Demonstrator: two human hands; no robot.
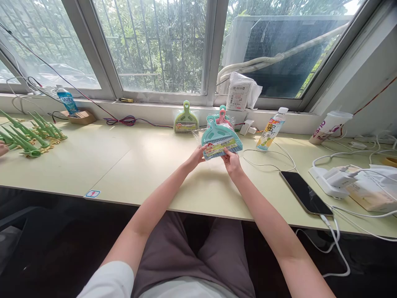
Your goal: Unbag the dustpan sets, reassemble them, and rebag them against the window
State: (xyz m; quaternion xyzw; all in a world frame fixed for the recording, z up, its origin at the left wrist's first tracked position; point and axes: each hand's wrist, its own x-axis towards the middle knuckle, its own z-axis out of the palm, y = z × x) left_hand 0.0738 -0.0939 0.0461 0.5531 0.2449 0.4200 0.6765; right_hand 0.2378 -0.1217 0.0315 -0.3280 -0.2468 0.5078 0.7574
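A teal mini dustpan and brush set [219, 138], wrapped in clear plastic with a printed label, is held up over the table between my hands. My left hand [196, 158] grips its lower left corner. At its bottom edge, right of centre, my right hand [232, 162] has the thumb on the front. Behind it, a pink-red dustpan set [222, 114] is mostly hidden. To the left, a green dustpan set [186, 120] in plastic stands upright against the wall below the window.
A juice bottle [271, 129], a smartphone [306, 193], a white power strip [328, 182] with cables and a cup [330, 127] are on the right. Green spiky plastic pieces [29, 132] lie far left, beside another person's hand [3, 148]. A blue bottle [67, 100] stands behind.
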